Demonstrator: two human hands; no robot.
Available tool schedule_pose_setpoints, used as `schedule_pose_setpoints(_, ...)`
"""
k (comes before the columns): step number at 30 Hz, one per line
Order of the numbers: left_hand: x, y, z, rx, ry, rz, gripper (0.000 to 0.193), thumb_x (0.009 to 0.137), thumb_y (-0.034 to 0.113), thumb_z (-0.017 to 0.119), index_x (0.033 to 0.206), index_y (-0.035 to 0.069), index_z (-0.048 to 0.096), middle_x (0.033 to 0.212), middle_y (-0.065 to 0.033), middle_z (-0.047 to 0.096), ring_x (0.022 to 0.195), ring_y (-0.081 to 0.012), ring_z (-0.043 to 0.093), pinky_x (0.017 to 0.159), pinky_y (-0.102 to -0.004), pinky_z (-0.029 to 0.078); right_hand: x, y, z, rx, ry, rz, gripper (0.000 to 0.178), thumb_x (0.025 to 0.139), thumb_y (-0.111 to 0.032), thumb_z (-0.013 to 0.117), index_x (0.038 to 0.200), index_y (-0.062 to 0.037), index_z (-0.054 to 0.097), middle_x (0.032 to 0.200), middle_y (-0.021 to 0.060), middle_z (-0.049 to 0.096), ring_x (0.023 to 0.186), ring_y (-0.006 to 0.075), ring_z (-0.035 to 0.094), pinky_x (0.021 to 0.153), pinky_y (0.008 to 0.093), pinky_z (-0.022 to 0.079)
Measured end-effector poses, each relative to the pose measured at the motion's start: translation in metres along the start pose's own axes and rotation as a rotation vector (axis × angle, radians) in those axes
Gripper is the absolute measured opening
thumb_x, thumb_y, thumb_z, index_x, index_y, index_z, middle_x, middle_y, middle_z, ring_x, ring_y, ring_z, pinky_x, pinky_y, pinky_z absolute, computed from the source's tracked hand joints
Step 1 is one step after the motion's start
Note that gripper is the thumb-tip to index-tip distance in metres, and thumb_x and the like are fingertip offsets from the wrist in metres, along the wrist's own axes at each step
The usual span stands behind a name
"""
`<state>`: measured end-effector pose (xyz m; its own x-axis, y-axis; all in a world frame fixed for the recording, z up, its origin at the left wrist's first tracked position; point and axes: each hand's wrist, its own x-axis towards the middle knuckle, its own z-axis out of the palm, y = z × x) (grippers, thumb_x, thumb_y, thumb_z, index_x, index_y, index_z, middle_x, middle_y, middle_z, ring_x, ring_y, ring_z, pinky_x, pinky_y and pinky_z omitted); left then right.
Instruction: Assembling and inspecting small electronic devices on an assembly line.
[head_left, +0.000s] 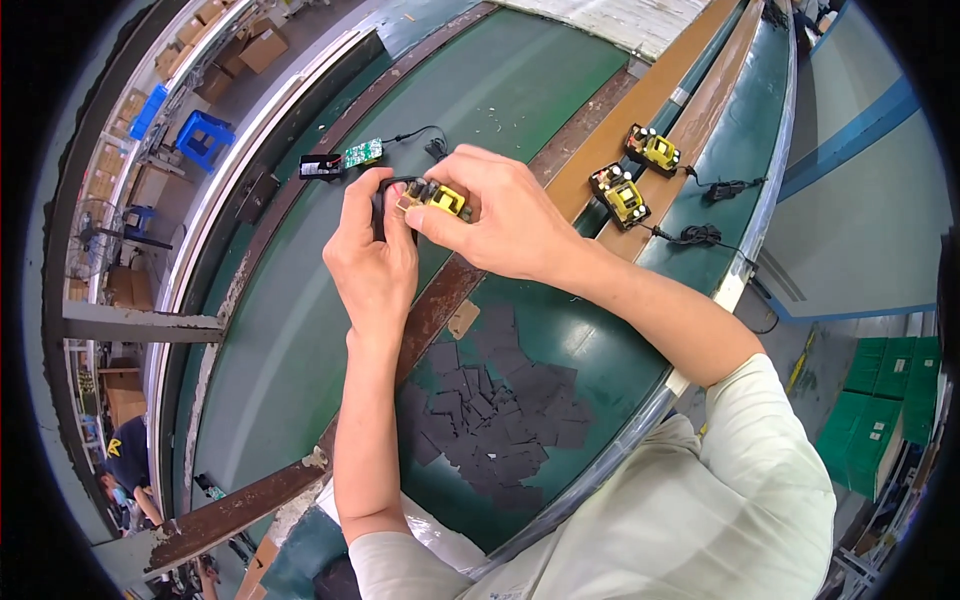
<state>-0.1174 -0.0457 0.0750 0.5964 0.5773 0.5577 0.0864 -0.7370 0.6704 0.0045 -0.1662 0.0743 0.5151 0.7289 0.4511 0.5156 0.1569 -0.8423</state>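
Observation:
Over the green conveyor belt (300,330) my two hands meet. My right hand (515,215) pinches a small circuit board (443,198) with a yellow transformer and other parts standing on it. My left hand (365,260) is closed around a black plastic housing (379,216), mostly hidden by the fingers, right beside the board. Just beyond them on the belt lie a black housing (320,167) and a green circuit board (363,152) with a black cable.
To the right, two yellow-transformer boards (622,198) rest on the wooden ledge, with coiled black cables (698,236) beside them. Thin black sheets (490,405) lie scattered on the green surface before me. A rusty metal rail (432,315) borders the belt. Another person (130,455) is at far left.

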Motion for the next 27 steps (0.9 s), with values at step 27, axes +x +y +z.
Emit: schedule_pose_setpoints(27,-0.004,-0.009,0.011,-0.845,-0.167,-0.405,0.032,0.109,0.018,0.063,0.138,0.004,0.062,0.122,-0.0117,0.076,0.110,-0.0167,0.071,0.098,-0.0357,0.055,0.006,0.017,-0.010,0.442,-0.177,0.252,0.054,0.101,-0.011,0.072,0.152,0.0005,0.057,0.105,0.0058,0.071,0.083,0.0101,0.064,0.063,0.0262,0.052)
